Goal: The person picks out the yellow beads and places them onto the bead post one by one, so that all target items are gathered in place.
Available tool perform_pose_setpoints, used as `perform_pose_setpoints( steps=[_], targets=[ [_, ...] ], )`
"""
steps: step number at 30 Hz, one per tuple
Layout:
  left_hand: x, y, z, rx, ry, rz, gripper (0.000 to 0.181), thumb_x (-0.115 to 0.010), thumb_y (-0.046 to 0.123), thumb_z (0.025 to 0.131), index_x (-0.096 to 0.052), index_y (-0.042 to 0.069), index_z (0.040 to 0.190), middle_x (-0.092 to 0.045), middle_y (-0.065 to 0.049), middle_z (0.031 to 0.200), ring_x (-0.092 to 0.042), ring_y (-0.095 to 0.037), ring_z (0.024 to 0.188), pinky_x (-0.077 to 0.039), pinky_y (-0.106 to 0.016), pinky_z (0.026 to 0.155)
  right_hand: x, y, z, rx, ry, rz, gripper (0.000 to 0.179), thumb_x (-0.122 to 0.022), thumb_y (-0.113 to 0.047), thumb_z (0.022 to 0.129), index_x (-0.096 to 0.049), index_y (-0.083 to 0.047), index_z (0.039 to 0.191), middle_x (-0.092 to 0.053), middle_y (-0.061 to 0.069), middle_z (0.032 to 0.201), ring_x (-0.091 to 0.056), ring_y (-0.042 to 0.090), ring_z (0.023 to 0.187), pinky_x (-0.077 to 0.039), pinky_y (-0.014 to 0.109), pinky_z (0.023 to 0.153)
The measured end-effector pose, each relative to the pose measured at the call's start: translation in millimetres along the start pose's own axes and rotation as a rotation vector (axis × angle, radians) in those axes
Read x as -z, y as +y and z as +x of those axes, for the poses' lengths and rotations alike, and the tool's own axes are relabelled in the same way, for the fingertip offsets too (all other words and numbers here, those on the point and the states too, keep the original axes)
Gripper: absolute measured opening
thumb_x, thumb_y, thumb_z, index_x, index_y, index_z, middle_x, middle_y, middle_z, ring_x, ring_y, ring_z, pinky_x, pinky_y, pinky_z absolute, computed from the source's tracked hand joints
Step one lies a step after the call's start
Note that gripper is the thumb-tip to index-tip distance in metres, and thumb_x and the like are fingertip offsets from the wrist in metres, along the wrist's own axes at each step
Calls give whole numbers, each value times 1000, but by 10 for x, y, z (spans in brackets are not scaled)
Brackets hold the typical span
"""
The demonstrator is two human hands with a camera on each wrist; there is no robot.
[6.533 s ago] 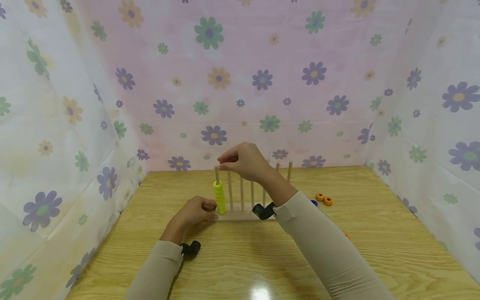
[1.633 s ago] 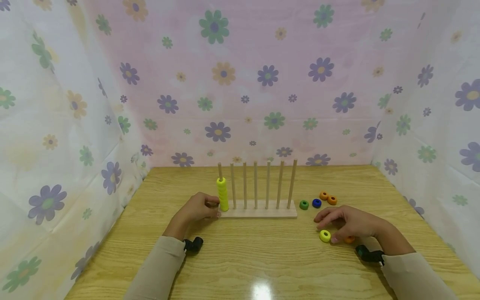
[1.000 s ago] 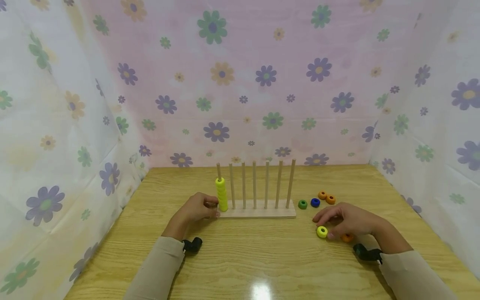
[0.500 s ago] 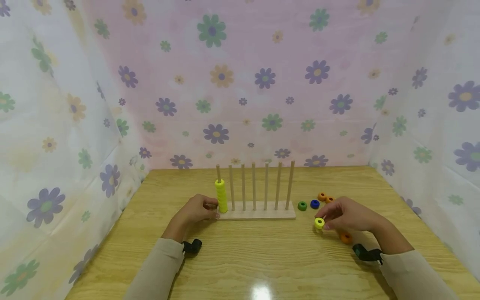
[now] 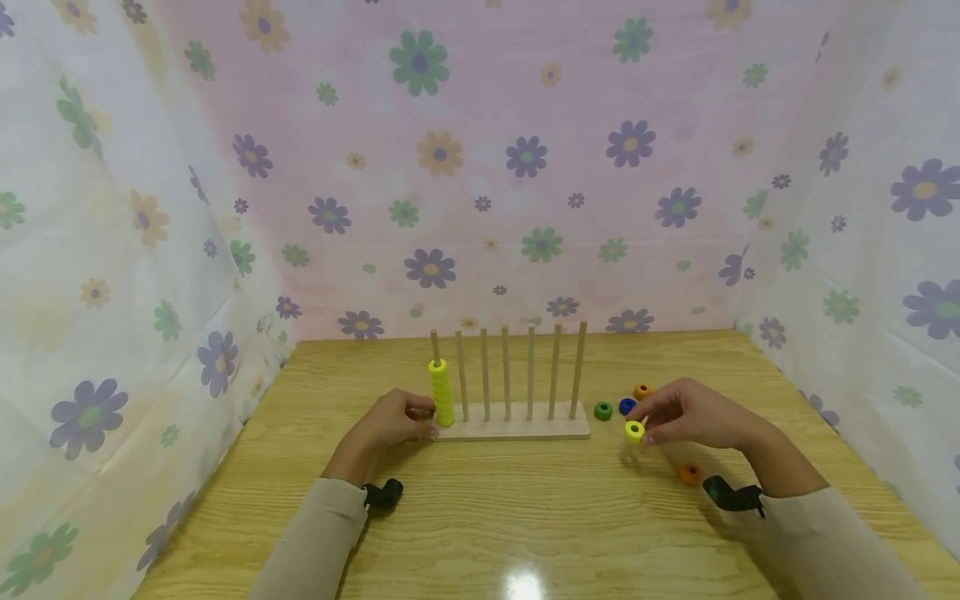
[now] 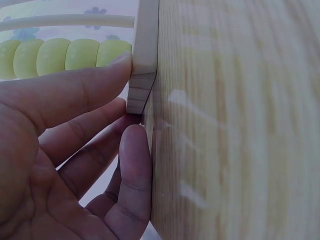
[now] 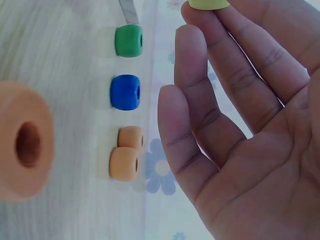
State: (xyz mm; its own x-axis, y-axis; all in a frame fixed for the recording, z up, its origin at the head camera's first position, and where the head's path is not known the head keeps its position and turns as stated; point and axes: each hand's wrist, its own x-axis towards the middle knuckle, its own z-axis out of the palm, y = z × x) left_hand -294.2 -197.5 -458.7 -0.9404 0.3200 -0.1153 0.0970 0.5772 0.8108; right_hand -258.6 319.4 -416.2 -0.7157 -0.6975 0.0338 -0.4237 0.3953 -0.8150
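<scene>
My left hand [image 5: 393,417] holds the left end of a wooden peg rack's base [image 5: 517,431]. In the left wrist view, the thumb rests on the wooden end [image 6: 146,50], with the other fingers at its edge. A stack of yellow beads [image 5: 441,398] sits on the leftmost peg; its top stays bare. The other upright pegs carry no beads. Right of the rack, my right hand [image 5: 701,414] pinches a single yellow bead [image 5: 634,438] just above the table. Only the bead's lower edge [image 7: 209,4] shows in the right wrist view.
A green bead [image 5: 603,417] and a blue bead [image 5: 625,412] lie right of the rack. Two orange beads [image 7: 123,164] lie together beyond my right hand, one mostly hidden in the head view. Another orange bead [image 5: 690,482] lies below my right palm. Patterned cloth surrounds the table.
Earlier my right hand was at the top of the leftmost peg. It came to the loose beads, took a yellow one and raised it from the table. My left hand stayed at the base.
</scene>
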Motion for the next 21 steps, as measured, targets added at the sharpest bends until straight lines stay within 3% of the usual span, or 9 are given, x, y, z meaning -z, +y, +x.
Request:
perform_pose_setpoints(
  steps=[7,17,21],
  targets=[
    [11,7,2,0,-2,3,49,-85,14,86,-72,9,132,-74,-10,123,-69,-16,89,-60,-33,72,41,-117,63,-36,23,-44,33,-76,-16,95,-73,-4,126,-77,16,105,-75,31,89,-62,34,76],
    [17,14,-5,-7,-5,7,47,-85,14,86,-73,10,132,-75,-8,116,-64,-17,78,-56,-32,66,93,-297,173,-35,41,-52,29,-76,-18,95,-76,-9,123,-77,12,112,-76,22,94,-62,36,80],
    [14,13,-3,-7,-2,13,47,-86,14,86,-73,11,132,-75,-7,116,-64,-17,78,-56,-32,66,105,-351,209,-43,54,-77,28,-77,-20,95,-77,-12,121,-78,9,108,-76,27,93,-62,38,80]
  ],
)
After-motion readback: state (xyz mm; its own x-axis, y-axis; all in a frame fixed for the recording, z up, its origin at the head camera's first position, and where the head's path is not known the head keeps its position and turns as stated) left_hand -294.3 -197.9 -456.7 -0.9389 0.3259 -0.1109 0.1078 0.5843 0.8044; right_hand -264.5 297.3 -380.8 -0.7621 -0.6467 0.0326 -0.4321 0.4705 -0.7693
